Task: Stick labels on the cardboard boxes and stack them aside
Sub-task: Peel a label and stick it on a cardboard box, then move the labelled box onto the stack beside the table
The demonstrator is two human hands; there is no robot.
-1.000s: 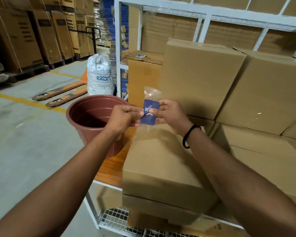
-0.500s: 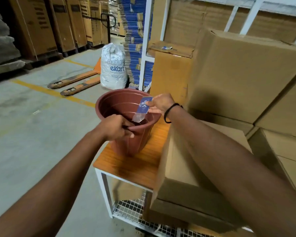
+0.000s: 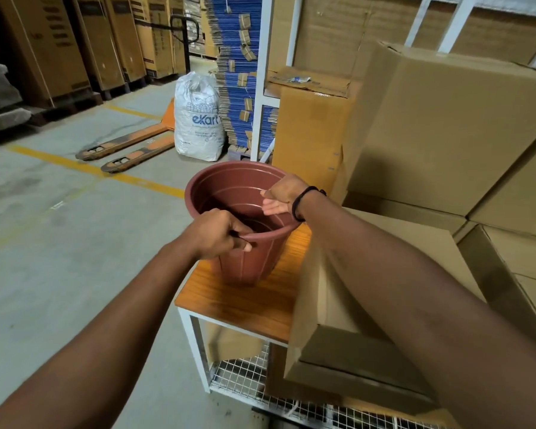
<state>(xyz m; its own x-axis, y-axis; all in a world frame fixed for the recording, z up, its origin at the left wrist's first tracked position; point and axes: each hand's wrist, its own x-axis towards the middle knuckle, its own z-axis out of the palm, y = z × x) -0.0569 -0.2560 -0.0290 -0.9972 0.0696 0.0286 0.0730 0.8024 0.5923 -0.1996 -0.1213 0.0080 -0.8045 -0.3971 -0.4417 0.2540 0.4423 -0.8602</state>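
The person's left hand point(image 3: 217, 235) grips the near rim of the brown pot point(image 3: 245, 264). Its fingers point(image 3: 234, 226) curl over the rim into the mouth, and the thumb point(image 3: 245, 245) presses on the outer wall. The right hand point(image 3: 280, 196) hangs over the right side of the pot's mouth. Its fingers point(image 3: 270, 209) are loose and open, pointing left and down into the pot, palm towards the camera. A black band point(image 3: 300, 202) circles that wrist.

The box point(image 3: 316, 311) lies flat on the worktop point(image 3: 239, 305), just right of the pot. It sits under the right forearm, well apart from both sets of fingers. Its near end juts past the worktop's near edge.

The pot stands upright on the far left part of the worktop. Its inside shows ribbed walls and a dark bottom, and what lies in it cannot be told.

More boxes point(image 3: 446, 128) are piled to the right and behind, one large box tilted on the others. A wire shelf point(image 3: 245, 376) sits below the worktop.

On the floor to the far left stand a white sack point(image 3: 198, 119) and an orange pallet jack point(image 3: 130, 147). The sack leans by a stack of flat blue cartons point(image 3: 235, 72).
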